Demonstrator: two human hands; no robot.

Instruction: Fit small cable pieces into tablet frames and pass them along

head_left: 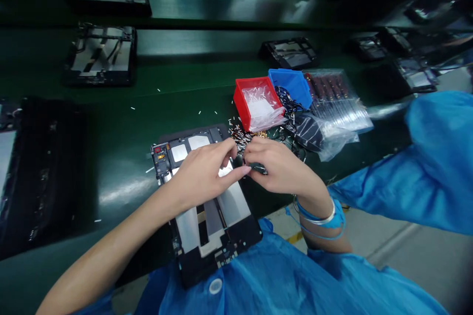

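One open tablet (236, 202) lies aslant directly in front of the person, its near end close to their blue clothing. The left hand (207, 170) is over its upper part, hiding some of it; the right hand (279, 167) is just beyond its right edge. The two hands come together at the fingertips, right of the tablet; I cannot tell whether anything small is pinched there. One blue band (325, 219) is at the right wrist.

Just past the fingertips is one pile of small parts (240, 137), too many to count. Behind it stand two bins: one red bin (241, 106), with white pieces in clear plastic, and one blue bin (295, 86), touching or nearly so. Dark cables (290, 101) lie beside them, and to the right is one clear pack (336, 98) with dark red pieces. At least six white bits (150, 170) are scattered on the green bench (129, 172).

Two other devices (101, 54) sit at upper left, one behind the other. Another person's sleeve (424, 157) reaches in from the right.
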